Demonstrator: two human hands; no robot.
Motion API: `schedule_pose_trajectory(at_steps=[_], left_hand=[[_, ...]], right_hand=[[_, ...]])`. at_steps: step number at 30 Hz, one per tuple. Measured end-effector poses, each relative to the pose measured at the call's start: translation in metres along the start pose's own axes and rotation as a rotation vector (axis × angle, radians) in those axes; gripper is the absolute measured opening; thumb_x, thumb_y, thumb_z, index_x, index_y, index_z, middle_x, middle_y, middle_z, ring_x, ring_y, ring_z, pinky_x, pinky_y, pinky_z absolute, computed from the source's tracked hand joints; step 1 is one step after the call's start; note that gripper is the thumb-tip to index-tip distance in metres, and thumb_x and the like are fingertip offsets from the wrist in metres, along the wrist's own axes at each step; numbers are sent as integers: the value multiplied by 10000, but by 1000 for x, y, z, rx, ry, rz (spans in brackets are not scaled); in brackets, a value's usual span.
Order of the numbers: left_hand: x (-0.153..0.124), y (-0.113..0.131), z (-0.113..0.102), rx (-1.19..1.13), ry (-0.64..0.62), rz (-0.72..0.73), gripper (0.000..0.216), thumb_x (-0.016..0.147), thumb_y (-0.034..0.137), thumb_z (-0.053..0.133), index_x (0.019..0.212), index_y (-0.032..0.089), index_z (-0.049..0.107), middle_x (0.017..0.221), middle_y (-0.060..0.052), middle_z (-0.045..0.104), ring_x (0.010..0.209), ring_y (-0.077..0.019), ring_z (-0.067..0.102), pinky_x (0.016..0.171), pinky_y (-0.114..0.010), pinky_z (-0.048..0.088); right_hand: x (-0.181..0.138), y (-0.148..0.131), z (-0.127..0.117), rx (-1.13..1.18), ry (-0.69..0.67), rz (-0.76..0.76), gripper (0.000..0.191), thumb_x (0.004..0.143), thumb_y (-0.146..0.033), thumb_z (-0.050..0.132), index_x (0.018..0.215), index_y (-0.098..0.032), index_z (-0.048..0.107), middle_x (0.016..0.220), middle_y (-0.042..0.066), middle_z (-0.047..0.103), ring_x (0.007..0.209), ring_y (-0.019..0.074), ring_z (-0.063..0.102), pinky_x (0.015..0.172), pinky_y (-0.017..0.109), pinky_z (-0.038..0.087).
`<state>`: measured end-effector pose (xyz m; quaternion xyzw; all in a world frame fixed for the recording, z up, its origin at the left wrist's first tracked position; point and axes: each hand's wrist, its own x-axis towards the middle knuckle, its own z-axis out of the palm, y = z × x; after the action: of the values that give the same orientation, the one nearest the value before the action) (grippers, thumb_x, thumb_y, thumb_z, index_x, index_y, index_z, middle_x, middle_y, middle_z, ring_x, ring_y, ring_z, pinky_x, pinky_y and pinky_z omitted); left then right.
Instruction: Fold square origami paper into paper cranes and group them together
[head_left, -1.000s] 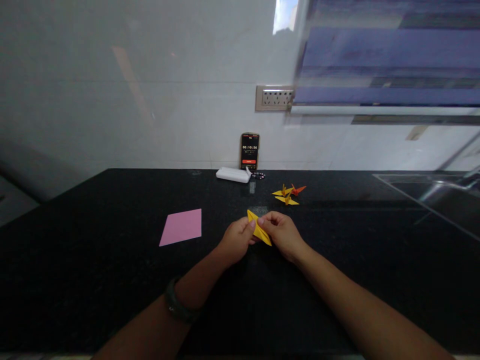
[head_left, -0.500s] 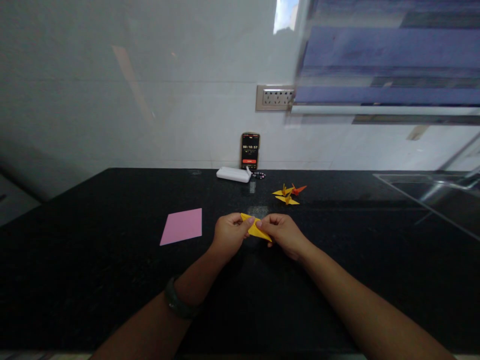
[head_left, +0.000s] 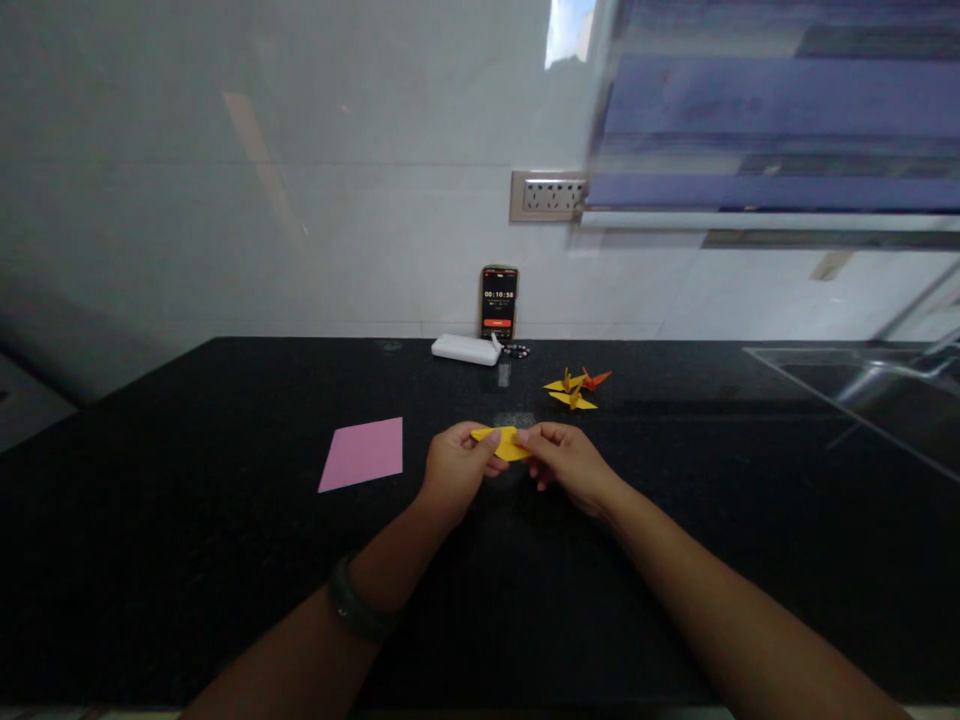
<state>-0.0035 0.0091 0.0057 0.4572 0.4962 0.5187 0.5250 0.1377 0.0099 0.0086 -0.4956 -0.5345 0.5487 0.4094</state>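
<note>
A small folded piece of yellow origami paper (head_left: 510, 445) is held just above the dark counter, between my two hands. My left hand (head_left: 459, 468) pinches its left end, thumb on top and fingers beneath. At the right end, my right hand (head_left: 568, 464) grips it between thumb and fingers, the other fingers curled below. The finer folds are too small to make out. To the left of my left hand lies a flat pink paper sheet (head_left: 364, 454). Beyond my right hand stand two yellow paper cranes (head_left: 574, 400) and an orange-red paper crane (head_left: 596, 380).
A phone (head_left: 499, 302) showing a running timer leans on the wall, with a white oblong case-like thing (head_left: 465, 349) and a beaded strap (head_left: 516, 351) before it. A sink (head_left: 885, 385) is set into the black counter (head_left: 187, 530) at right. A socket panel (head_left: 551, 196) is on the wall.
The yellow paper has turned from a slanted, pointed strip to a more level, rounded shape between my hands. Both hands keep their grip with slightly shifted fingers.
</note>
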Motion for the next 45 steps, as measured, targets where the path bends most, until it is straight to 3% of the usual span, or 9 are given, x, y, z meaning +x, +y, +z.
schedule_pose_trajectory(at_steps=[5,12,14,18,28,45], left_hand=[[2,0,-1,-152,20,-67,141,692,183,592,733,137,465,569,11,598,477,-82,589,459,-158,453],[-2,2,-2,-58,-212,-102,408,683,186,612,1056,155,451,635,-9,631,528,-110,612,465,-174,450],[-2,1,-1,-8,-272,-103,316,724,238,571,1014,134,497,619,-8,618,486,-93,591,442,-167,435],[-1,-2,1,92,-271,-38,262,797,368,442,894,134,508,533,19,572,378,-84,533,354,-167,390],[-3,-1,1,181,-239,31,244,807,365,401,730,149,484,418,54,501,268,-56,408,284,-149,282],[-3,-1,-2,201,-378,21,247,784,398,422,746,157,461,458,55,509,295,-50,395,316,-158,270]], right_hand=[[-1,2,2,23,-41,-79,263,613,-349,669,728,-151,538,582,-49,487,442,53,429,355,167,375],[2,4,1,5,-4,-108,225,649,-345,634,654,-145,530,572,-36,520,457,58,442,396,184,376],[2,3,-1,-13,-36,-104,232,649,-352,636,656,-141,541,575,-28,539,463,63,455,408,190,379],[1,2,-2,-38,-103,-101,247,640,-352,648,607,-134,537,536,-27,541,433,56,447,412,193,373],[2,3,3,97,6,-138,212,625,-320,664,635,-135,560,518,-47,542,399,45,462,419,189,385],[3,3,1,97,56,-101,211,593,-307,681,585,-139,553,495,-42,526,383,48,437,387,187,357]])
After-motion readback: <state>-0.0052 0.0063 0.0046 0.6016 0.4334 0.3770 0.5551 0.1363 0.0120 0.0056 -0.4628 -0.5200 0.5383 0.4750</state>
